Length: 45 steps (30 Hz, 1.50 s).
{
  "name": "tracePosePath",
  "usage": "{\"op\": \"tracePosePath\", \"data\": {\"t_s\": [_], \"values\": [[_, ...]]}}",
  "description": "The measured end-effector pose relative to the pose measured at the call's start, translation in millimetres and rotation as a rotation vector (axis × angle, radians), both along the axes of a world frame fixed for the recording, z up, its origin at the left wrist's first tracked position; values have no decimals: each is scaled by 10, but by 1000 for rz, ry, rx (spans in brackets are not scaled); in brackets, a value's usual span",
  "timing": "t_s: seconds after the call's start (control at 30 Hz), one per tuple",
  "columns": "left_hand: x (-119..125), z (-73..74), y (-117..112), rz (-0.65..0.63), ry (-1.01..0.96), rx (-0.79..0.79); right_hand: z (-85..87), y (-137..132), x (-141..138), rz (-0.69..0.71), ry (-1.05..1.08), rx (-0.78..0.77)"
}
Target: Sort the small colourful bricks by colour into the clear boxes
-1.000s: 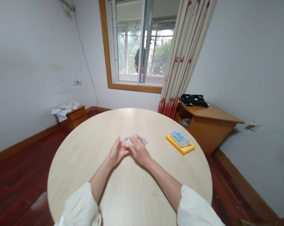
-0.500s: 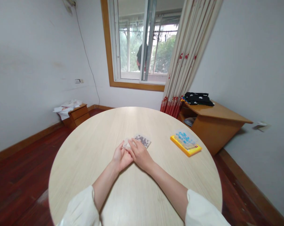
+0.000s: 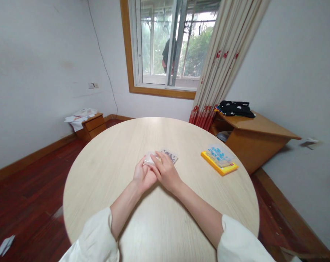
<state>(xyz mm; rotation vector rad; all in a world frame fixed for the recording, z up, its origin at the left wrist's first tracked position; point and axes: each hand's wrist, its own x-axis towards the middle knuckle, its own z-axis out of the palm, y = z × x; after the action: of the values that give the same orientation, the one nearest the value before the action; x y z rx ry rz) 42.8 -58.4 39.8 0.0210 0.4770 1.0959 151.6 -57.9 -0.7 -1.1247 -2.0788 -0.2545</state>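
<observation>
My left hand point(image 3: 143, 175) is palm up above the round table, its fingers curled around a small clear plastic case point(image 3: 150, 158). Reaching over from the other side, my right hand point(image 3: 166, 171) lays its fingers on the same case, and they hide part of it. What is inside the case is too small to make out. Just behind my right hand lies a flat, pale tray with dark spots or pieces point(image 3: 172, 156), partly covered by the fingers.
To the right on the round table point(image 3: 105, 189) lies a yellow box point(image 3: 212, 166) with a clear tray of blue pieces point(image 3: 219, 153) on top. Beyond the table are a wooden desk point(image 3: 268, 125) with folded black cloth point(image 3: 237, 108), and a low cabinet point(image 3: 95, 125) with papers.
The view has tilted down and shifted slightly left. Both hands remain together on the clear case, which looks a little more raised and tilted between the fingers.
</observation>
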Motion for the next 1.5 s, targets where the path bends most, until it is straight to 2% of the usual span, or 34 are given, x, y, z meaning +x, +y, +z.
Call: {"op": "tracePosePath", "data": {"t_s": [0.37, 0.47, 0.53, 0.7, 0.93, 1.5], "values": [[-40, -8, -51, -18, 62, 114, 108, -80, -15, 29, 40, -50], [-35, -31, -52, -22, 85, 55, 113, -94, -14, 25, 29, -56], [-34, -62, -40, -36, 46, 84, 97, -89, -10, 21, 20, -57], [-33, -149, 18, 13, 60, 4, 28, -36, -6, 25, -33, -92], [-12, -195, 89, 76, 88, 18, -56, 53, -19, 18, -106, -68], [5, -315, 157, 36, 115, 66, -177, 90, -60, -72, -217, -93]]}}
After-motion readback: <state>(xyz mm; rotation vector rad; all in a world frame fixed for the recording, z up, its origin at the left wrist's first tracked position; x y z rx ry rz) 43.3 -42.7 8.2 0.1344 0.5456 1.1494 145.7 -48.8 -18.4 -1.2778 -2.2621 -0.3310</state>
